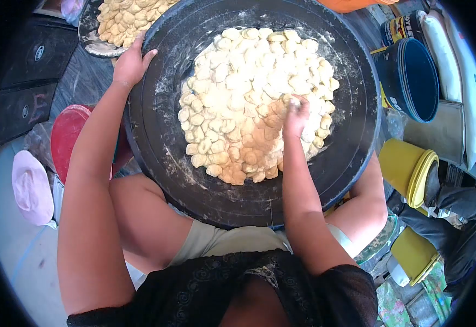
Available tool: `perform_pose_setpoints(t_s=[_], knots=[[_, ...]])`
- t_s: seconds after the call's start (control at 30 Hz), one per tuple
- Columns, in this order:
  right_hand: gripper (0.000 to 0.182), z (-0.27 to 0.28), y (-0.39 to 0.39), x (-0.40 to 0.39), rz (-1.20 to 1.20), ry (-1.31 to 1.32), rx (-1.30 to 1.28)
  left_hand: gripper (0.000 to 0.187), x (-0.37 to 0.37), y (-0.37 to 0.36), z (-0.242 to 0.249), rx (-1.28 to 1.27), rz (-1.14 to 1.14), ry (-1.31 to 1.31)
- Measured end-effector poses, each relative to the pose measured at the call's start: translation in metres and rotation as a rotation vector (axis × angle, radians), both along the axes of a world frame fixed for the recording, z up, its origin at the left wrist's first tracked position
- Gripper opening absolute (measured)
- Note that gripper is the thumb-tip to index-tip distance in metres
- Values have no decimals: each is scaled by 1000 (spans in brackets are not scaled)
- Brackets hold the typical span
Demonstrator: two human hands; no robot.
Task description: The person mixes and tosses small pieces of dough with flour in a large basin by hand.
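A large round black basin [156, 125] rests across the lap, its inside dusted with white powder. Many pale, floury dough pieces [232, 87] lie heaped in its middle. My left hand [131, 64] grips the basin's rim at the upper left, with the thumb over the edge. Over the right part of the heap is my right hand [296, 115], its fingers curled round a small pale piece, apparently dough. Its shadow falls on the pieces to the lower left.
A second dark tray [89, 41] with similar pieces stands at the upper left. A red tub [66, 139] and a pink hat [32, 188] are at the left. Along the right are a dark blue bucket [420, 79], yellow buckets [407, 163] and another person's dark-clothed leg [434, 229].
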State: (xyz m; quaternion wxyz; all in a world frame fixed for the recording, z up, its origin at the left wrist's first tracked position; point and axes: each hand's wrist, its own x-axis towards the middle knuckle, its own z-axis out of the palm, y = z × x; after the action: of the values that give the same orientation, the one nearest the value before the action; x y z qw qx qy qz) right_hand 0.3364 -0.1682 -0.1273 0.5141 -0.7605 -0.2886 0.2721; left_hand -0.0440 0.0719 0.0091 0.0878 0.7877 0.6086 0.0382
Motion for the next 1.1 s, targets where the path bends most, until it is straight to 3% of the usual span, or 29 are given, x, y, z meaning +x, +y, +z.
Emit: perform_pose_setpoints(t_s=[0.03, 0.13, 0.27, 0.3, 0.4, 0.53, 0.57, 0.67, 0.7, 0.83, 0.93, 1.03, 1.1], knots=[[19, -5, 0, -1, -200, 297, 164, 69, 1, 0, 3, -14, 2, -4], [24, 53, -1, -6, 66, 332, 131, 67, 0, 0, 1, -23, 6, -39], [45, 44, 32, 3, 290, -756, -127, 67, -1, 1, -1, -37, 18, -47], [54, 43, 41, 6, 217, -853, -199, 67, -1, 1, -1, -37, 24, -41], [52, 13, 47, 21, 384, -772, -342, 68, 0, 1, 0, -43, 24, -18], [42, 70, 33, 18, 874, -14, -338, 69, 2, -1, 3, -11, -11, -32], [44, 66, 30, 26, 785, -229, -173, 69, 2, -2, 4, 5, -24, -44], [38, 45, 16, 41, 229, -939, -344, 69, 4, -2, 7, -45, 13, -8], [28, 18, 8, 47, 250, -975, -211, 69, 4, -3, 6, -59, 16, -3], [13, 41, -3, 20, 418, -482, -292, 68, 5, -1, 9, -52, 21, 0], [26, 86, 19, -6, 520, -151, -448, 67, 3, -1, 5, -44, 24, 19], [35, 40, 51, -4, 297, -401, -119, 67, -1, 1, -2, -21, 7, 19], [35, 32, 65, -12, 364, -582, -235, 67, 1, 1, 0, -35, 13, 7]])
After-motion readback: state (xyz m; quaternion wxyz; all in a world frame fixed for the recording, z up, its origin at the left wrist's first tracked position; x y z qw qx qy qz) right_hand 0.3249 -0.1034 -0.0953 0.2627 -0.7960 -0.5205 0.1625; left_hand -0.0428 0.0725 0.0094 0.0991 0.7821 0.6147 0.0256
